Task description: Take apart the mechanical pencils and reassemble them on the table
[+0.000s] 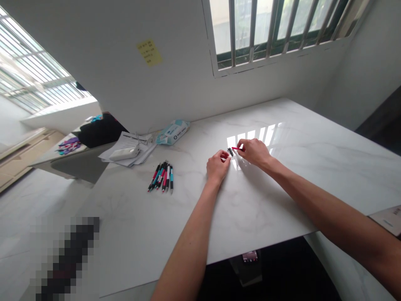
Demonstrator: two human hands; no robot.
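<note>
My right hand (pixel 254 151) is closed in a pinch on a slim red pen (pixel 237 148), or a part of one. The pen points left, its other end hidden by the fingers. Just left of its tip is a small black piece (pixel 230 151) with light marks, close to the fingertips of my left hand (pixel 218 164). That hand rests on the table with its fingers curled in; whatever they hold is too small to make out. Further left, several pens (pixel 163 175) in red, teal, white, blue and black lie side by side in a loose bunch.
On the white marbled table (pixel 188 225), a wet-wipes pack (pixel 173 132) lies against the wall. Left of it, papers (pixel 109 155) carry a white box-like object (pixel 125 154). A pale box (pixel 388 220) sits at the right edge. A phone (pixel 249 256) shows below the table's front edge.
</note>
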